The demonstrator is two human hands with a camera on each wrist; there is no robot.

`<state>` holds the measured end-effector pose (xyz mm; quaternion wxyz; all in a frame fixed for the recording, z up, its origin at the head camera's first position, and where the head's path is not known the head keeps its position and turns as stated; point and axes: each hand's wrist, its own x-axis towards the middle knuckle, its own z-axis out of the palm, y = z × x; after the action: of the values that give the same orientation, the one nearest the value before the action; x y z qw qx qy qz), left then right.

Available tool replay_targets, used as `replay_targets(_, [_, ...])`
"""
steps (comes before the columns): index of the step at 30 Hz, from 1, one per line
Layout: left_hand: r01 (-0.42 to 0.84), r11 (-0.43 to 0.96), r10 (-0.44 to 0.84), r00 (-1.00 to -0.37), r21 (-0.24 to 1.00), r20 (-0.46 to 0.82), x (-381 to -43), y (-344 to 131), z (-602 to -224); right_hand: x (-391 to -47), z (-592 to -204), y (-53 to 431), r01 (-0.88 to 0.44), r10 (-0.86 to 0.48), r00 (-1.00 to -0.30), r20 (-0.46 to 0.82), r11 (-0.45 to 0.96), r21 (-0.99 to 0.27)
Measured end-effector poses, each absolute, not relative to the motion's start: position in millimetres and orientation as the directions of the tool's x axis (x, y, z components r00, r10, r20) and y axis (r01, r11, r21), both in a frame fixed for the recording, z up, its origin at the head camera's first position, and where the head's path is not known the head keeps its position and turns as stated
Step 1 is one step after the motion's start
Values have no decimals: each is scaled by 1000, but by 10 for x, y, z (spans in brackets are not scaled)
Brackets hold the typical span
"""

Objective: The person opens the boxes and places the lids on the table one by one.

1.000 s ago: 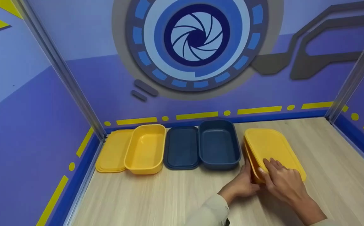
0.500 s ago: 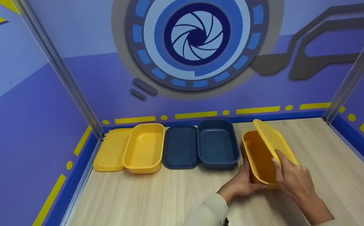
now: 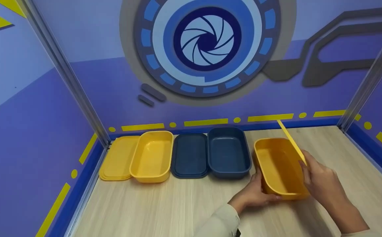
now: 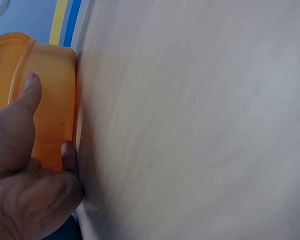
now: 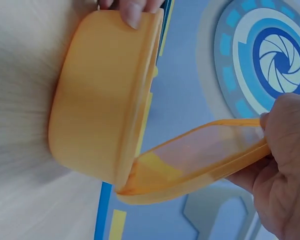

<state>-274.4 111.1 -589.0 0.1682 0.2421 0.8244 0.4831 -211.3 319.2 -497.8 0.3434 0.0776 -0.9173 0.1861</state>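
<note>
A deep yellow food container (image 3: 279, 168) stands uncovered on the table at the right. The left hand (image 3: 255, 192) holds its near left corner, thumb (image 4: 30, 95) along the near wall and fingers round the left side. In the right hand (image 3: 324, 179), a yellow lid (image 3: 291, 141) is pinched by its edge between thumb and fingers. That lid stands tilted almost on edge over the container's right side, seen as a thin strip from the head. In the right wrist view the lid's lower end (image 5: 155, 185) overlaps the container's rim.
Left of the held container, a row runs leftward: a dark blue container (image 3: 229, 154), a dark blue lid (image 3: 190, 156), another yellow container (image 3: 153, 158) and another yellow lid (image 3: 118, 158), partly behind its neighbour. A patterned blue panel (image 3: 191, 112) closes the back.
The right hand has lifted the yellow lid from the container's top and swung it up to the right, exposing the inside. The left hand has stayed at the container's corner.
</note>
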Motion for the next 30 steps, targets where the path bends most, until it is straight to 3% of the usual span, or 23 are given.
replay_targets(11, [284, 371, 591, -807, 884, 11, -2741, 1090, -5915, -2164, -4987, 3467, -190, 198, -691, 695, 878, -439])
replay_targets(18, [287, 367, 598, -801, 885, 12, -2754, 1099, -5904, -2199, -5087, 3741, -45, 372, -728, 576, 812, -582])
replay_targets(30, [263, 361, 606, -796, 895, -11, -2781, 1114, -5903, -2233, -5314, 4108, 147, 484, -797, 362, 737, -660])
